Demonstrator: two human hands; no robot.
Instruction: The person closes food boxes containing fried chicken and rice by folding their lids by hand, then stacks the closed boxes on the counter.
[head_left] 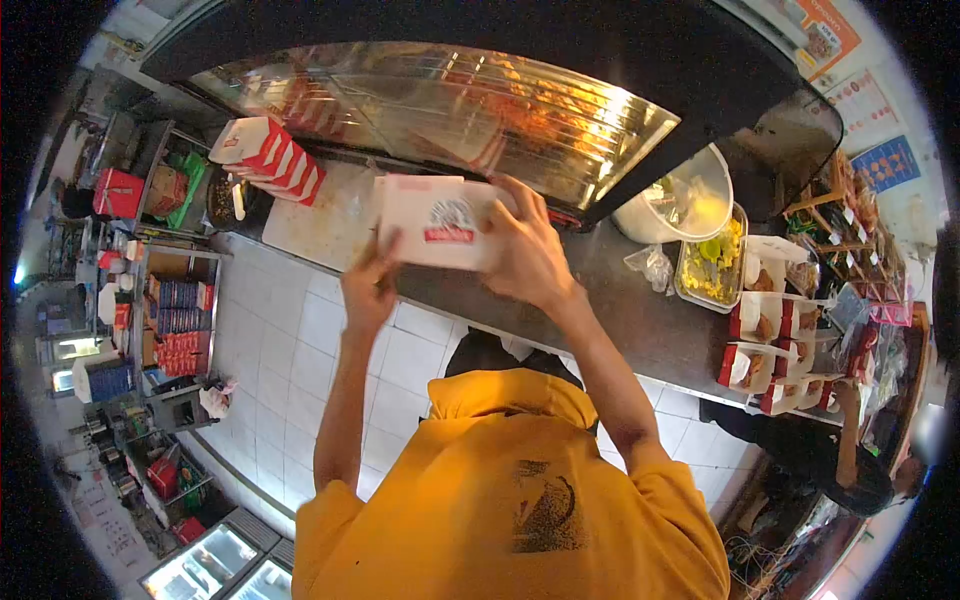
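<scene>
A white takeaway box (432,243) with a dark round print and a red label is held up above the counter. My left hand (370,285) grips its left lower edge, the fingers partly behind it. My right hand (530,245) clasps its right end, slightly blurred. A stack of red-and-white boxes (280,165) rests on the counter to the left. Beside it lies a pale cutting board (310,225), partly hidden behind the held box.
A glass-fronted display case (540,105) with lit food stands behind the counter (640,330). To the right are a white bucket (655,225), a tray of yellow-green pieces (715,258), a plastic bag (652,268) and several open filled boxes (745,365). A co-worker's arm (848,435) reaches there.
</scene>
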